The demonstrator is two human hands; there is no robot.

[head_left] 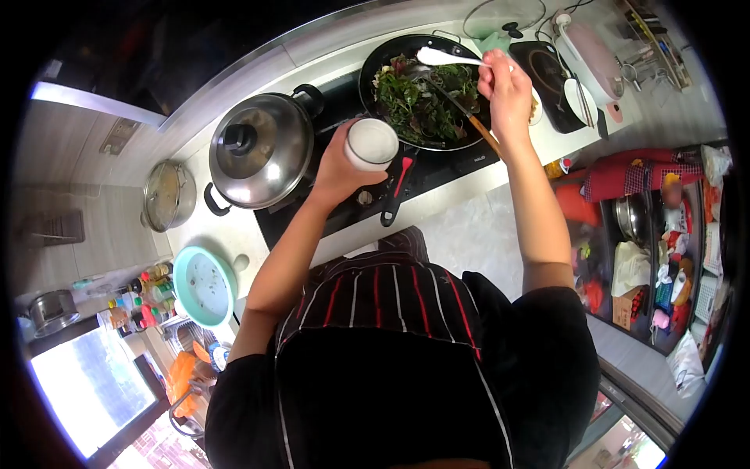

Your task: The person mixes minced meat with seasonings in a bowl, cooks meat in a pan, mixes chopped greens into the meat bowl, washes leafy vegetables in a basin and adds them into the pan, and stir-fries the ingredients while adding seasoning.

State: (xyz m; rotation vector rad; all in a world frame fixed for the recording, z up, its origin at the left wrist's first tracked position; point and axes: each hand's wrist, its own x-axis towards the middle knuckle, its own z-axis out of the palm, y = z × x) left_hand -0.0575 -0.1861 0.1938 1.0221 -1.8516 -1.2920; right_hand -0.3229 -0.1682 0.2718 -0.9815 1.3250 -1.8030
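My left hand point(337, 173) is wrapped round a small round container point(373, 144) with white contents, held level just in front of the wok. In my right hand point(506, 95) is a white spoon point(449, 58), its bowl above the far side of the wok. The dark wok point(366, 76) is filled with leafy greens point(426, 102). A turner with a wooden handle point(478, 127) leans in the wok below my right hand; its head is hidden among the leaves. Toward me points the wok's black and red handle point(398, 191).
Left of the wok stands a large lidded steel pot point(262, 148) on the black cooktop point(332, 215). A glass-lidded pot point(169, 195) and a mint basin point(205, 287) are further left. To the right are an induction plate point(543, 74), a white bowl point(578, 105) with chopsticks, and crowded shelves.
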